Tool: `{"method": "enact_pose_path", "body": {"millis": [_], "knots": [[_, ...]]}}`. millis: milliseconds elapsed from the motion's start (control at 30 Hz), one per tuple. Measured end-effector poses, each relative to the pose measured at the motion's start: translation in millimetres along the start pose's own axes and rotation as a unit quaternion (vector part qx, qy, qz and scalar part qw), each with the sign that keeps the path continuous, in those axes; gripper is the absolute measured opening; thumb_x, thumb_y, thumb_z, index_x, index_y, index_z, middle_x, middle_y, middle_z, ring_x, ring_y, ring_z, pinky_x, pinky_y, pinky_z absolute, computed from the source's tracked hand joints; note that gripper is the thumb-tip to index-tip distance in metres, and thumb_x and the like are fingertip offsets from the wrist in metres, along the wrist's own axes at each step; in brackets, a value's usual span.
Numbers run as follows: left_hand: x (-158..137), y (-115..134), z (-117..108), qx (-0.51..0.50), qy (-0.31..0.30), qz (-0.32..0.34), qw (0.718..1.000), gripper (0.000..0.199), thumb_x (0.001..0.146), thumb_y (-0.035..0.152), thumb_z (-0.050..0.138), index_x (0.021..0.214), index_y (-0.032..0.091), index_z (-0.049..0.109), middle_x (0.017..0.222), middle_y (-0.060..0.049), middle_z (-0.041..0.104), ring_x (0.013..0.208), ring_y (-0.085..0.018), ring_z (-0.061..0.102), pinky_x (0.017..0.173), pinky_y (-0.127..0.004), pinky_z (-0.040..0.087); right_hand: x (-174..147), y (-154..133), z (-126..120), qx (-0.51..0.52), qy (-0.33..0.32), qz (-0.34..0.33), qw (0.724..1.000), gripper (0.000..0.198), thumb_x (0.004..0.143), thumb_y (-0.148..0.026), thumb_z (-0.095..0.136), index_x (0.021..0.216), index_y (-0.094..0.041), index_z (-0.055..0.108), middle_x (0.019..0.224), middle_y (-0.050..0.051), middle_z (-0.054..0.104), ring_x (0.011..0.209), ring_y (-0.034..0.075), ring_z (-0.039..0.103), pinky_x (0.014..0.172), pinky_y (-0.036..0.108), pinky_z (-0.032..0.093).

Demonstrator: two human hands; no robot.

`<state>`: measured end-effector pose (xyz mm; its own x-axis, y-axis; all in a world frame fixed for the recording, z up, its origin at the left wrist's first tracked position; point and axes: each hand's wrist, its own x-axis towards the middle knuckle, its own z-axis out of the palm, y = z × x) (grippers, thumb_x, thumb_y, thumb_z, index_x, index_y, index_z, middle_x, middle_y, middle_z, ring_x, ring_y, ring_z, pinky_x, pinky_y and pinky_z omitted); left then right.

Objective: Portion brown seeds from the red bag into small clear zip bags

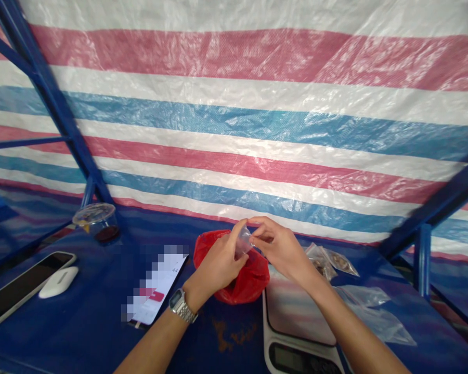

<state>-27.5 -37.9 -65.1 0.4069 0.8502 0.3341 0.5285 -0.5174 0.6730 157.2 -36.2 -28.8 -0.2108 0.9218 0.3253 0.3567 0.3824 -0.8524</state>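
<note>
A small clear plastic bag [243, 240] is held up between my two hands. My left hand [218, 262], with a metal watch on its wrist, grips it between thumb and fingers. The thumb and fingertips of my right hand [276, 248] pinch its right edge. Directly below, a red plastic bag [253, 283] stands with its mouth open; my left hand hides part of it, and its contents are mostly hidden. To the right, partly beneath my right forearm, lies a digital kitchen scale [296, 314] with a dark display.
Zip bags with brown contents [341, 261] and flat clear zip bags [388, 324] lie right of the scale. At left are a lit phone [161, 283], a dark phone [27, 285], a white case [58, 282] and a lidded cup [97, 223]. Blue bars and a striped tarp [234, 119] enclose the table.
</note>
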Motion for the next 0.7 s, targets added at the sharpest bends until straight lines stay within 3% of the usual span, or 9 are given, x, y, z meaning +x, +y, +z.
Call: {"method": "enact_pose_path", "body": {"millis": [233,400,567,700], "knots": [[1.8,-2.3,1.0,-0.081,-0.014,-0.014,0.997,0.074,0.093,0.009,0.05,0.16,0.028,0.025,0.124,-0.012,0.071,0.109,-0.027,0.071,0.091,-0.036,0.053,-0.8,-3.3,1.4,-0.03,0.006,-0.025,0.999,0.03,0.089,-0.023,0.061,0.118,-0.024,0.068,0.088,0.0,0.075,0.075,0.016,0.07,0.071,0.028,0.053],[2.9,-1.0,-0.1,-0.065,-0.022,-0.021,0.997,0.079,0.09,0.013,0.059,0.16,0.03,0.027,0.114,-0.008,0.074,0.101,-0.025,0.072,0.089,-0.035,0.054,1.1,-4.4,-2.1,-0.026,0.022,-0.01,0.999,0.031,0.086,-0.024,0.063,0.116,-0.022,0.068,0.082,-0.001,0.073,0.07,0.016,0.067,0.066,0.027,0.052],[2.6,1.1,-2.4,-0.067,-0.025,-0.014,0.997,0.069,0.095,0.011,0.048,0.159,0.029,0.029,0.12,-0.011,0.073,0.101,-0.024,0.072,0.086,-0.033,0.053,1.9,-3.4,-3.0,-0.042,0.014,-0.04,0.998,0.027,0.089,-0.023,0.058,0.114,-0.023,0.068,0.084,0.001,0.073,0.073,0.017,0.069,0.071,0.029,0.053],[3.4,4.5,-4.7,-0.082,-0.028,-0.019,0.996,0.069,0.094,0.012,0.053,0.157,0.032,0.033,0.119,-0.007,0.073,0.099,-0.023,0.072,0.085,-0.031,0.052,1.2,-0.5,-2.8,-0.057,0.015,-0.027,0.998,0.03,0.088,-0.023,0.059,0.117,-0.024,0.067,0.086,0.001,0.075,0.073,0.018,0.069,0.07,0.029,0.052]]}}
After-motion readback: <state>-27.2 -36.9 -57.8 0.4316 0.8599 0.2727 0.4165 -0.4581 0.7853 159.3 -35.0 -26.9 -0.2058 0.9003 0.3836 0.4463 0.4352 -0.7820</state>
